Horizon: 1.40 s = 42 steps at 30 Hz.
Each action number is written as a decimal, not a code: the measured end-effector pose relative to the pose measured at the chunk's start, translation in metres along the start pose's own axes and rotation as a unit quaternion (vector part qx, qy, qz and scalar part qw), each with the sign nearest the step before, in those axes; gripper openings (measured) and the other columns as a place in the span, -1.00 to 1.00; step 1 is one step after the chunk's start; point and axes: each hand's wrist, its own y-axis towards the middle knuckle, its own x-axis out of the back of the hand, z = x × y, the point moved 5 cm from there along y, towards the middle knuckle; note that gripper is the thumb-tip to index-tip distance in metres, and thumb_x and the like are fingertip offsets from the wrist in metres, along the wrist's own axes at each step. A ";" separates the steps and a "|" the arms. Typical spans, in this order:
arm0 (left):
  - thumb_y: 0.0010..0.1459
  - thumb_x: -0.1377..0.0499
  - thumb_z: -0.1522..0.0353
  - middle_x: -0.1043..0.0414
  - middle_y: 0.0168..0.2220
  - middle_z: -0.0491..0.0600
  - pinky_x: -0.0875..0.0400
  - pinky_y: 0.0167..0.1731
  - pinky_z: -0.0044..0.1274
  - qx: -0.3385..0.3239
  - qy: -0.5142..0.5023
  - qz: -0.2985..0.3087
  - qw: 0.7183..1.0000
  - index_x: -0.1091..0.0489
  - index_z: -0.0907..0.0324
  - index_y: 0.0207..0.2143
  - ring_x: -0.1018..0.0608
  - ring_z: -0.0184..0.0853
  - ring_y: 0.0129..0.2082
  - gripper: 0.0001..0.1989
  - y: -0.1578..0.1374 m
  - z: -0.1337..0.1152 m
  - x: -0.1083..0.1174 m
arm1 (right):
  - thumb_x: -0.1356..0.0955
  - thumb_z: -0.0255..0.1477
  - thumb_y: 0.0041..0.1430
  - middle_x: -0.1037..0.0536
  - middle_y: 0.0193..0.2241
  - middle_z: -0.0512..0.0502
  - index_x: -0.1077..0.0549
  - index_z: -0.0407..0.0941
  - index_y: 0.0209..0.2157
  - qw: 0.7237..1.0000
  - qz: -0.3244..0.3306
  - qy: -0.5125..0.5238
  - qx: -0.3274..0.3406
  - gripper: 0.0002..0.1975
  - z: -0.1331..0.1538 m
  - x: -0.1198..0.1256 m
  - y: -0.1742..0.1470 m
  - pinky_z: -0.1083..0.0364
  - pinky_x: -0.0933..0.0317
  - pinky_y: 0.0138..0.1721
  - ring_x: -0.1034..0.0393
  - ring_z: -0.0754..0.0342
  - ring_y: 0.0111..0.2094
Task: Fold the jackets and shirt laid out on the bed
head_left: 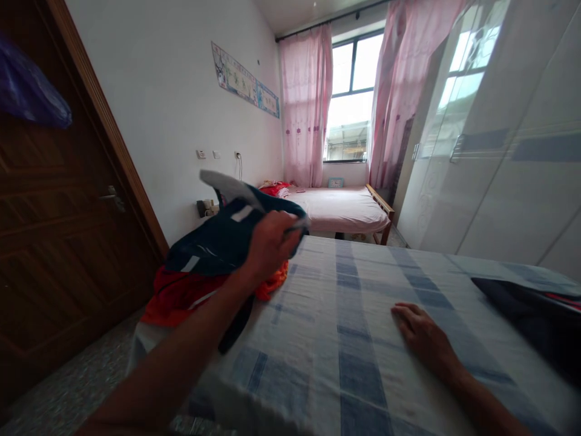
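My left hand [272, 242] is closed on the edge of a dark teal garment [227, 230] with white patches and a pale grey part. Its kind is hard to tell, as the cloth is bunched and blurred. Beneath it lie red and orange clothes [181, 290], heaped at the left side of the bed [318, 339]. My right hand [422, 333] lies flat on the blue and white checked sheet, holding nothing.
A dark folded garment [531, 315] with a red trim lies at the right of the bed. Beyond stands a second bed [336, 206] with a pink sheet, below the window. White wardrobes [499, 181] line the right; a wooden door [68, 212] is at left.
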 end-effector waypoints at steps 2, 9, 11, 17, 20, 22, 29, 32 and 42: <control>0.23 -0.03 0.29 -0.40 -0.23 -0.03 -0.29 -0.16 -0.55 -0.113 -0.059 0.073 0.989 -0.36 0.17 -0.10 -0.40 -0.36 -0.19 -0.75 -0.031 -0.057 -0.037 | -0.14 -0.40 0.11 -0.47 -0.05 -0.22 -0.48 -0.14 -0.18 1.000 0.005 -0.009 -0.005 -0.64 0.002 0.000 0.000 -0.04 -0.26 -0.01 -0.38 -0.07 -0.05; 0.18 -0.08 0.33 -0.44 -0.08 -0.08 -0.39 -0.14 -0.61 -0.304 -0.221 0.206 0.903 -0.37 0.12 -0.15 -0.49 -0.40 -0.15 -0.81 -0.154 -0.153 -0.087 | -0.13 -0.43 0.12 -0.46 -0.04 -0.21 -0.46 -0.16 -0.15 1.000 0.017 -0.006 -0.020 -0.63 0.004 0.001 -0.002 -0.01 -0.25 0.01 -0.36 -0.05 -0.02; 0.18 -0.05 0.43 -0.45 -0.08 -0.05 -0.39 -0.09 -0.58 -0.222 -0.252 0.147 0.930 -0.34 0.14 -0.09 -0.49 -0.39 -0.12 -0.76 -0.159 -0.135 -0.071 | -0.12 -0.40 0.14 -0.47 -0.06 -0.21 -0.46 -0.16 -0.14 0.999 0.011 0.008 -0.029 -0.62 0.005 0.003 -0.001 -0.03 -0.25 0.01 -0.36 -0.06 -0.02; 0.20 -0.06 0.43 -0.35 0.02 0.03 -0.34 0.02 -0.43 0.103 -0.086 -0.070 0.988 -0.30 0.11 0.01 -0.41 -0.28 0.04 -0.68 -0.177 -0.021 -0.025 | -0.19 -0.23 0.15 -0.51 -0.13 -0.20 -0.40 -0.11 -0.03 0.994 0.018 0.104 -0.036 -0.58 0.012 0.009 -0.003 -0.04 -0.32 -0.09 -0.45 -0.06 -0.14; 0.20 -0.06 0.20 -0.32 0.07 0.10 -0.32 0.02 -0.30 0.180 0.008 -0.012 0.984 -0.29 0.16 0.06 -0.38 -0.14 0.07 -0.59 -0.194 0.021 -0.032 | -0.22 -0.17 0.14 -0.49 -0.07 -0.21 -0.32 -0.10 0.05 0.980 0.026 0.191 -0.053 -0.51 0.024 0.012 -0.004 -0.04 -0.33 -0.12 -0.45 -0.05 -0.14; 0.18 -0.04 0.10 -0.33 0.07 0.13 -0.33 0.00 -0.28 0.190 0.039 0.055 0.979 -0.27 0.20 0.09 -0.39 -0.11 0.06 -0.49 -0.201 0.035 -0.042 | -0.24 -0.16 0.13 -0.44 0.00 -0.22 -0.28 -0.09 0.09 0.968 0.032 0.243 -0.058 -0.48 0.039 0.015 0.000 -0.06 -0.31 -0.08 -0.41 -0.06 -0.07; 0.18 -0.04 0.13 -0.42 -0.06 0.13 -0.38 -0.15 -0.33 0.229 0.138 0.171 0.948 -0.12 0.23 0.21 -0.48 -0.11 -0.09 -0.39 -0.194 0.048 -0.060 | -0.16 -0.13 0.22 -0.47 -0.01 -0.16 -0.35 -0.08 0.06 0.907 0.064 0.405 -0.091 -0.51 0.105 0.026 0.051 -0.06 -0.22 0.02 -0.36 -0.04 -0.01; 0.21 0.03 0.27 -0.44 -0.16 0.07 -0.37 -0.23 -0.41 0.250 0.142 0.186 0.939 -0.24 0.20 0.13 -0.50 -0.17 -0.18 -0.55 -0.192 0.054 -0.062 | -0.31 -0.15 0.11 -0.45 0.02 -0.13 -0.32 -0.05 0.12 0.920 0.143 0.361 -0.052 -0.45 0.129 0.013 0.070 -0.02 -0.23 -0.01 -0.36 -0.04 -0.02; 0.08 0.01 0.05 -0.49 -0.48 -0.05 -0.43 -0.41 -0.46 0.451 -0.174 0.035 0.875 -0.46 0.16 -0.35 -0.53 -0.21 -0.42 -0.58 -0.191 0.092 -0.044 | -0.38 -0.22 -0.03 -0.57 -0.45 0.08 -0.47 -0.04 -0.26 0.819 0.082 0.536 -0.187 -0.72 0.113 0.020 0.063 0.09 -0.33 -0.36 -0.44 0.08 -0.44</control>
